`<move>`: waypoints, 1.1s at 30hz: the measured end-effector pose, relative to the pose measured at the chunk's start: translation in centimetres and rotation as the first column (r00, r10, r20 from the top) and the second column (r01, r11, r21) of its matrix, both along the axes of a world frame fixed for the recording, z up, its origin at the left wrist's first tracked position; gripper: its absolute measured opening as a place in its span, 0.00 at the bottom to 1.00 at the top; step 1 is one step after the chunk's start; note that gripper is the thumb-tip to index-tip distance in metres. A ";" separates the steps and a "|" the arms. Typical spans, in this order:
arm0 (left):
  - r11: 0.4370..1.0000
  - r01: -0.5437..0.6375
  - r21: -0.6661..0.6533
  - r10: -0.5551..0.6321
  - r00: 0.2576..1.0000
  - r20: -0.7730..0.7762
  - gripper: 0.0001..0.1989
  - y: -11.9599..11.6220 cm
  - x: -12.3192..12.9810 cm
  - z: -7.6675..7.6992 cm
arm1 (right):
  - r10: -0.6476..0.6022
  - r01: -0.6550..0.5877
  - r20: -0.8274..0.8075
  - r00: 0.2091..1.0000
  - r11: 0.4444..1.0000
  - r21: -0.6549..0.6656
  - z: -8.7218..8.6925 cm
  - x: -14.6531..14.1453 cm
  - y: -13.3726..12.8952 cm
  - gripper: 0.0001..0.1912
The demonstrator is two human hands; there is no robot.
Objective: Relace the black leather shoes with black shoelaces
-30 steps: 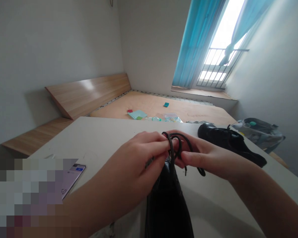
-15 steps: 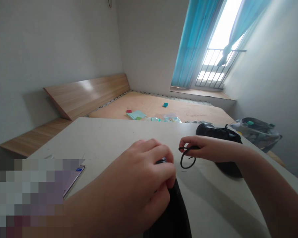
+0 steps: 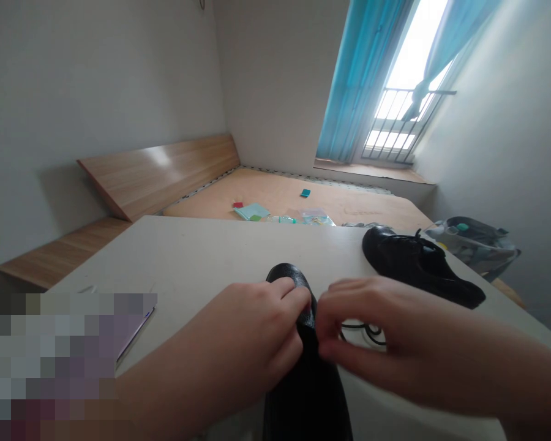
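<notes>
A black shoe (image 3: pixel 305 392) stands on the white table (image 3: pixel 202 251), its toe pointing away from me. My left hand (image 3: pixel 261 331) is closed on its upper near the toe. My right hand (image 3: pixel 362 331) is at the shoe's right side, thumb and fingertips bent together against it; what they pinch is hidden. A black lace (image 3: pixel 370 334) loops out beside the right fingers. Farther right on the table rests a second black shoe (image 3: pixel 417 263), its lace tied on top.
At the table's left lies a flat purple-edged item (image 3: pixel 138 334), partly behind a blurred patch. Beyond the table is a bed (image 3: pixel 275 187) with small packets and a bottle. A bag-lined bin (image 3: pixel 477 245) stands at the right.
My right hand has moved left and nearer, from holding the lace out in the air to the shoe's side. My left hand has shifted slightly, and the shoe's toe now shows.
</notes>
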State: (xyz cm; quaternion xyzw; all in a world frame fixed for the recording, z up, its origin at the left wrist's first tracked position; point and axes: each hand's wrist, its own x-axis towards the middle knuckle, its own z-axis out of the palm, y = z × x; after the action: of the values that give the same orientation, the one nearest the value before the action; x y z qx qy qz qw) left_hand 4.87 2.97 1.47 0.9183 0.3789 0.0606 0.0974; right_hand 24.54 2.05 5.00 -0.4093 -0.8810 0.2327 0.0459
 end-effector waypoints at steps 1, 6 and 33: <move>1.000 0.012 0.016 -0.012 1.000 -0.003 0.09 0.1 -0.1 -0.1 | 0.070 -0.070 0.000 0.998 0.997 -0.036 -0.1 -0.7 -0.6 0.07; 0.994 0.052 0.097 -0.047 0.998 -0.047 0.15 0.5 -0.1 -0.6 | 0.284 -0.315 0.307 0.908 0.947 0.056 -3.5 -4.3 -1.9 0.07; 0.967 -0.247 -0.060 0.230 0.950 -0.213 0.18 -0.5 0.7 -0.6 | -0.025 -0.057 0.579 0.815 0.991 0.123 -6.6 -7.8 -2.1 0.17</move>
State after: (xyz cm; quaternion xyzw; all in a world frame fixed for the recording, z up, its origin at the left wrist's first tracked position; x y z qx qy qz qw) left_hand 5.56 2.48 0.86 0.8620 0.4974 -0.0389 0.0894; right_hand 16.73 -0.09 -1.58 -0.4491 -0.8702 0.0377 -0.1989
